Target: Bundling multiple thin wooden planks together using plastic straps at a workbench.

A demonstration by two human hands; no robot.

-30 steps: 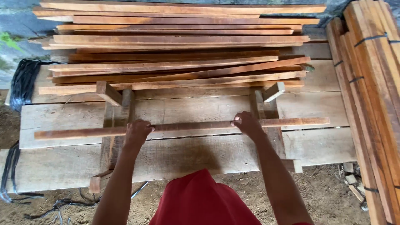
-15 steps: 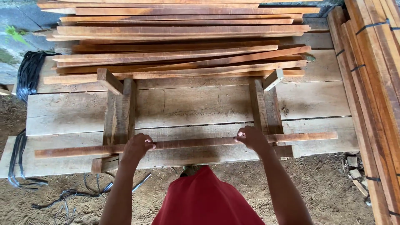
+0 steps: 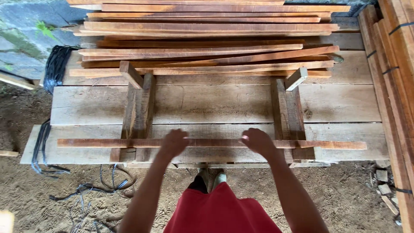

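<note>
Long reddish wooden slat (image 3: 108, 143) lying crosswise near the front edge of the plank bench (image 3: 207, 103), resting on two short upright-sided wooden cradles: left cradle (image 3: 138, 108) at about 10 o'clock from the hands, right cradle (image 3: 286, 108) at about 2 o'clock. Slat ends reaching well past both cradles, toward 9 and 3 o'clock.

Left hand (image 3: 173, 143) laid over the slat just right of the left cradle, fingers curled down over the top of the wood; right hand (image 3: 256, 141) set on the same slat just left of the right cradle, fingers likewise bent over it. Both hands closed on the slat, thumbs hidden, so exact grip underneath not visible. Hands apart, a bare stretch of slat between them.

At 12 o'clock, a loose heap of similar slats (image 3: 207, 39) stacked across the back of the bench. At 3 o'clock, strapped bundles of timber (image 3: 396, 64) running away along the right edge. At 9 to 10 o'clock, a bunch of black straps (image 3: 58, 64) hanging over the bench end; more black strapping (image 3: 82, 190) on the dirt floor at 7 o'clock. Red garment (image 3: 220, 211) at 6 o'clock.
</note>
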